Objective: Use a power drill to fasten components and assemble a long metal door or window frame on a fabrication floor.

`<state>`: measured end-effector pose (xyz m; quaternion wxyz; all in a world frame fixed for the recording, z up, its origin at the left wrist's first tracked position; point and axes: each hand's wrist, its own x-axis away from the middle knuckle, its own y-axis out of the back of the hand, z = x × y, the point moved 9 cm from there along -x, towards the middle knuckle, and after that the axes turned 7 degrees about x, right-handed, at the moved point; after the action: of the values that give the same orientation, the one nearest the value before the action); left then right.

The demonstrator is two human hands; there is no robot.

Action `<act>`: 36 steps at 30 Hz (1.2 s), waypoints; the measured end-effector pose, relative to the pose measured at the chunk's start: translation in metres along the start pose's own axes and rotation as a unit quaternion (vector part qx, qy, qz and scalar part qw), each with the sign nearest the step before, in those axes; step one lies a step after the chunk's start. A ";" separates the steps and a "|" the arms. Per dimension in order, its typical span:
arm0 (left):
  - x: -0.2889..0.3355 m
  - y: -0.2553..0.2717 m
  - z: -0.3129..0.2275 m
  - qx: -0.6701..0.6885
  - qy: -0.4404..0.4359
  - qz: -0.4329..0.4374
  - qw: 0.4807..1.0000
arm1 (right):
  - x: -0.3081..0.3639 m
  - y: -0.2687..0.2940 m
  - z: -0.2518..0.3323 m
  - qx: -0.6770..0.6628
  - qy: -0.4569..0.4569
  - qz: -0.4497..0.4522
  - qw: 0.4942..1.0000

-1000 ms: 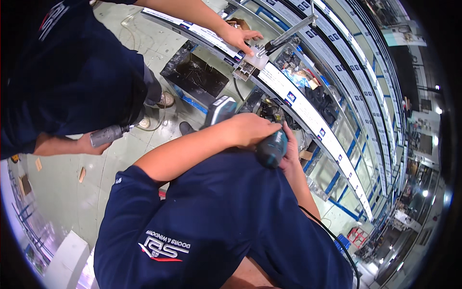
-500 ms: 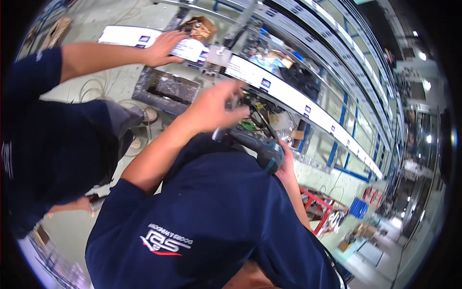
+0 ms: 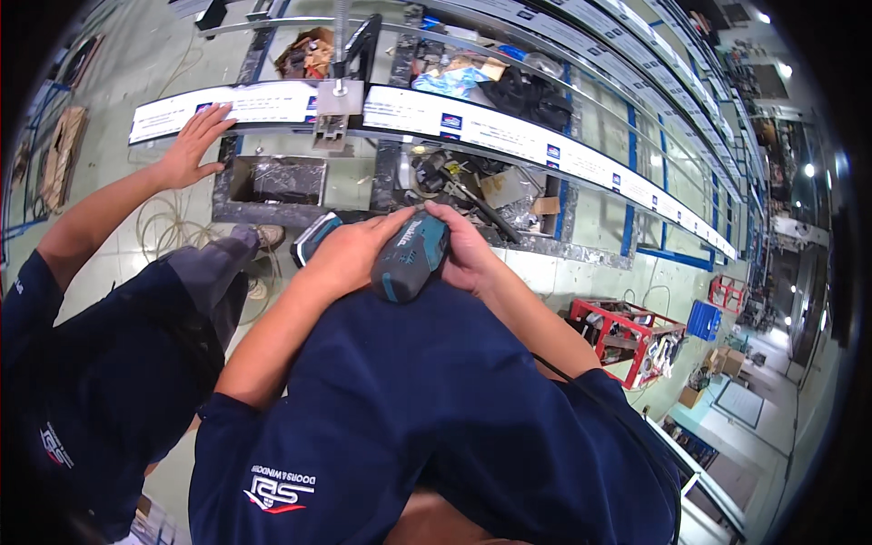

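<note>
So closest up, a navy shirt (image 3: 381, 363) is filling the bottom of the view, and a teal-and-black cordless drill (image 3: 409, 263) is sitting right up against its front, with the rounded back end facing the wearer. The left hand (image 3: 343, 259) is wrapping over the drill between its body and the battery pack (image 3: 315, 238), fingers reaching along toward the nose. The right hand (image 3: 468, 250) is curling around the other side, its fingertips nearly meeting the left ones up front. The drill is hiding the exact grip, so I can't tell what those tips are pinching, if anything.

Off to the left, a co-worker in a matching shirt (image 3: 100, 381) is leaning in. Past the drill, a bench frame (image 3: 581, 250) is holding a dark open tray (image 3: 277, 180) and a messy pile of tools (image 3: 454, 186). Just beyond, a long white-covered bar (image 3: 509, 141) is running across, with the co-worker's hand (image 3: 198, 145) lying spread near its left end and a clamp (image 3: 341, 91) standing over it. Further out, a cardboard box (image 3: 307, 54) and a black bag (image 3: 527, 98) are sitting behind the bar, and more bars (image 3: 590, 59) are stretching away beyond them.
</note>
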<state>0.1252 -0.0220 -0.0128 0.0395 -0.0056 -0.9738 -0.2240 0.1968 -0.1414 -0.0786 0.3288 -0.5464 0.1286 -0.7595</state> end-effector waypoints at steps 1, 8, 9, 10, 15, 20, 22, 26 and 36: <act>0.008 -0.004 0.008 0.002 0.008 -0.026 1.000 | -0.002 0.000 -0.001 0.016 -0.006 0.001 1.000; 0.056 0.038 0.004 0.017 0.008 -0.193 0.981 | -0.015 -0.035 0.003 0.275 -0.053 0.028 0.960; 0.064 0.043 0.002 0.003 -0.008 -0.207 0.978 | -0.021 -0.030 -0.002 0.260 -0.048 0.044 0.963; 0.071 0.047 -0.001 -0.012 -0.023 -0.223 0.974 | -0.024 -0.042 -0.005 0.247 -0.044 0.061 0.966; 0.107 0.065 -0.013 -0.004 -0.010 -0.280 0.960 | -0.023 -0.085 -0.003 0.285 -0.008 0.075 0.956; 0.134 0.068 -0.013 -0.012 0.004 -0.351 0.936 | -0.030 -0.117 -0.001 0.308 0.027 0.077 0.948; 0.135 0.067 -0.011 -0.038 0.010 -0.370 0.928 | -0.039 -0.127 -0.001 0.290 0.027 0.070 0.954; 0.116 0.055 0.009 -0.067 0.024 -0.387 0.919 | -0.056 -0.127 0.007 0.306 0.059 0.106 0.944; 0.092 0.051 0.021 -0.032 0.065 -0.373 0.925 | -0.076 -0.108 0.020 0.295 0.036 0.089 0.951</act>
<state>0.0329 0.0323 -0.0026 0.0158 0.3708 -0.8934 -0.2532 0.1906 -0.0086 -0.0685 0.5370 -0.3837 -0.0418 -0.7501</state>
